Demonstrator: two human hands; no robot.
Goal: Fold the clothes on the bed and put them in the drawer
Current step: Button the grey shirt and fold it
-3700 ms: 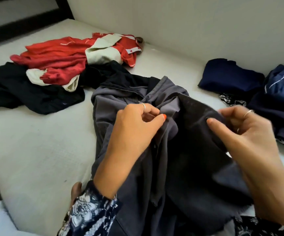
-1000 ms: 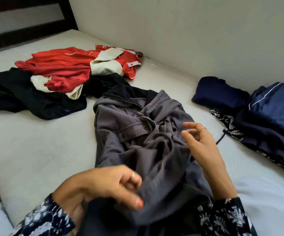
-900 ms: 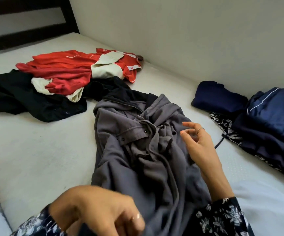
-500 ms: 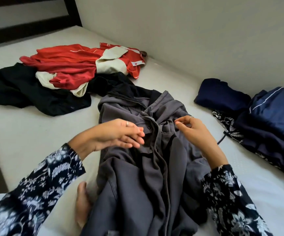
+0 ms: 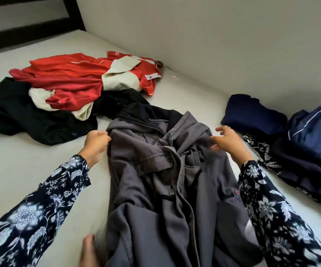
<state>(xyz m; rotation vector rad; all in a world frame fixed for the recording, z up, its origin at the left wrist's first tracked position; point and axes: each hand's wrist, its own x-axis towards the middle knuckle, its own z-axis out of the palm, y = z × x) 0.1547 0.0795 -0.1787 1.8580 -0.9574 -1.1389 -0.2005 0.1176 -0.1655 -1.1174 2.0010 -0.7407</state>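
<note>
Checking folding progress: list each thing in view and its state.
Grey jacket: spread lengthwise on the bed, rumpled, unfolded.
Left hand: pinching the jacket's left edge.
Right hand: fingers relaxed, at the jacket's right shoulder.
Red garment: crumpled, unfolded.
Black garment: crumpled under the red one.
Navy clothes: folded, by the wall.

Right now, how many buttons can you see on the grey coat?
3. Two dark buttons sit on the folded flap of the grey coat: one, one. A red button is by the right sleeve. More may be hidden in folds.
</note>
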